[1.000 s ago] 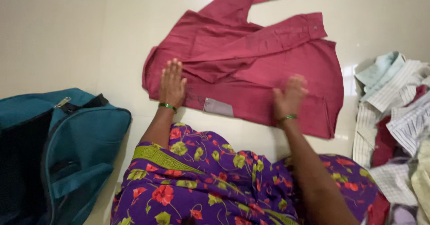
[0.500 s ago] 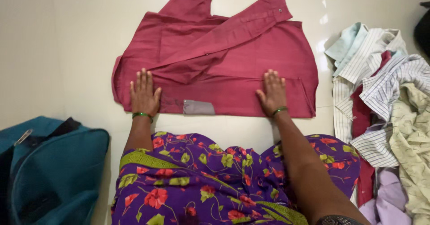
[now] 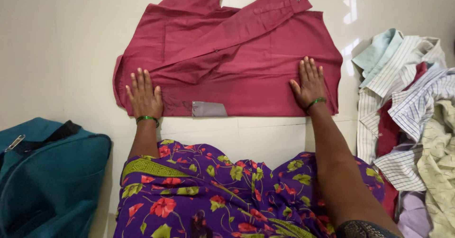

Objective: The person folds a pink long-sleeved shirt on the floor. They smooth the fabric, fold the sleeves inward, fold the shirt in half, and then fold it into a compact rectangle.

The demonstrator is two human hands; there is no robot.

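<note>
Pale glossy floor tiles (image 3: 61, 43) fill the frame, with the maroon shirt (image 3: 246, 53) spread flat at upper centre, one sleeve folded across it. Your left hand (image 3: 143, 97) lies open, palm down, on its lower left hem; your right hand (image 3: 310, 84) presses flat, grasping nothing, at lower right. You have a teal bag (image 3: 47, 171) at lower left and a heap of striped shirts (image 3: 407, 119) at right.
</note>
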